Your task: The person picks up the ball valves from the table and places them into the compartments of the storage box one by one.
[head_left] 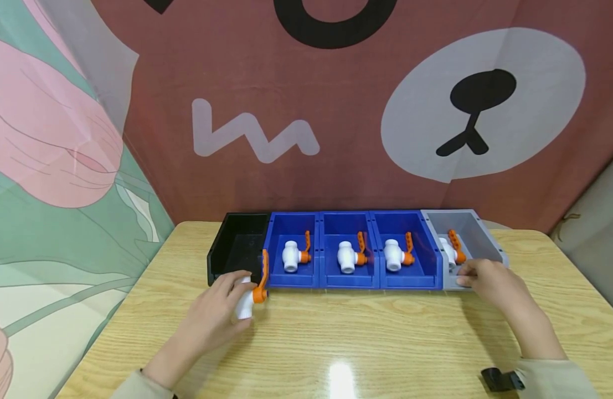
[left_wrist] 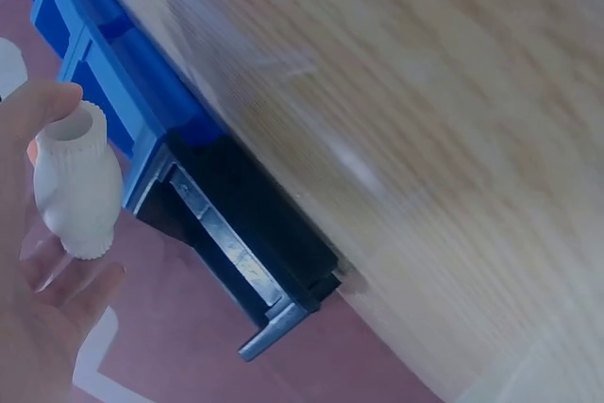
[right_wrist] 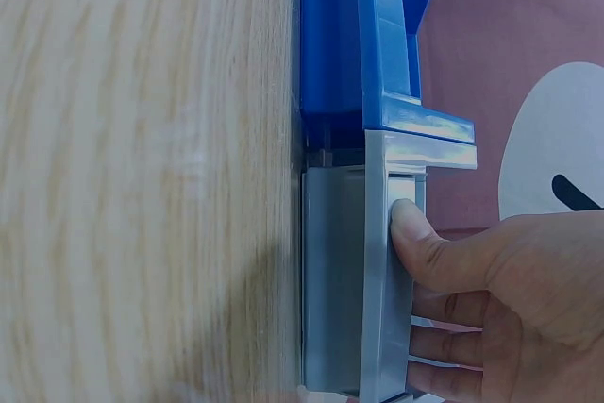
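My left hand holds a white ball valve with an orange lever handle, just in front of the black bin. In the left wrist view the white valve body sits between thumb and fingers, its round opening showing. On the right, my right hand reaches over the front of the grey bin. Its thumb is right at the front rim while the other fingertips are hidden behind it; I cannot tell whether they grip. Another ball valve lies in this bin, close to those fingers.
Three blue bins stand joined between the black and grey ones, each with a white and orange ball valve in it. All stand on a wood-grain table before a printed cloth. A black strap piece is by the right sleeve.
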Motion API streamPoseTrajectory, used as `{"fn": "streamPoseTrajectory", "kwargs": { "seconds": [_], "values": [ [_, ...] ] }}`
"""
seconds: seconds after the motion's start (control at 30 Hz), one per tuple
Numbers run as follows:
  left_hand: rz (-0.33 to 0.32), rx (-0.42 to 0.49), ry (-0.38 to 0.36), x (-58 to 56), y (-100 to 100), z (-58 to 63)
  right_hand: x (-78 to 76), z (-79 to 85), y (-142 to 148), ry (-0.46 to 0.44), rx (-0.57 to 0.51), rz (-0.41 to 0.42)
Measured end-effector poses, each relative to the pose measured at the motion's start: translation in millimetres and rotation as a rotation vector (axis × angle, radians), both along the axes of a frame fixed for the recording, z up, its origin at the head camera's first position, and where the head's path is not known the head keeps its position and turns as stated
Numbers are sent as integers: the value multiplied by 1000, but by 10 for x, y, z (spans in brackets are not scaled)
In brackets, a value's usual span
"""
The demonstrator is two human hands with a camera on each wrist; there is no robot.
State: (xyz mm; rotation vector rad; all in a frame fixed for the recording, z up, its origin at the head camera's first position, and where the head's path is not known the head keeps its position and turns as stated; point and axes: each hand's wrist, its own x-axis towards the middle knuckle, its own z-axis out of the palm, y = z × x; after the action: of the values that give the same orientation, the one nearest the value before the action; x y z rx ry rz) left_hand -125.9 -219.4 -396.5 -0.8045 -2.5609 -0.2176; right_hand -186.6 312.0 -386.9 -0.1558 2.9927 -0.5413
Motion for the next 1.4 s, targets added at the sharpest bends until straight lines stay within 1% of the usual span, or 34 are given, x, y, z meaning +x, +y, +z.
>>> {"fn": "streamPoseTrajectory", "kwargs": {
  "seconds": [0.13, 0.3, 0.5, 0.77, 0.93, 1.17, 1.4],
  "values": [
    [15, 39, -18, -53, -21, -18, 4, 0, -2, 1, 0, 0],
    [4, 98, -33, -137, -56, -49, 1, 9, 0, -12, 4, -4],
    [8, 129, -26, -233, -97, -50, -1, 16, -4, -22, 6, -10],
    [7, 167, 6, -372, -148, -62, 6, 10, -9, -12, 7, -9],
    [23, 192, 4, -456, -194, -70, 2, -3, -6, -8, 11, -7],
    [54, 207, -12, -562, -245, -35, 1, -15, 2, -9, 11, -2],
    [105, 199, -73, -654, -259, -8, 2, -13, -1, -13, 12, -1]
  ]
}}
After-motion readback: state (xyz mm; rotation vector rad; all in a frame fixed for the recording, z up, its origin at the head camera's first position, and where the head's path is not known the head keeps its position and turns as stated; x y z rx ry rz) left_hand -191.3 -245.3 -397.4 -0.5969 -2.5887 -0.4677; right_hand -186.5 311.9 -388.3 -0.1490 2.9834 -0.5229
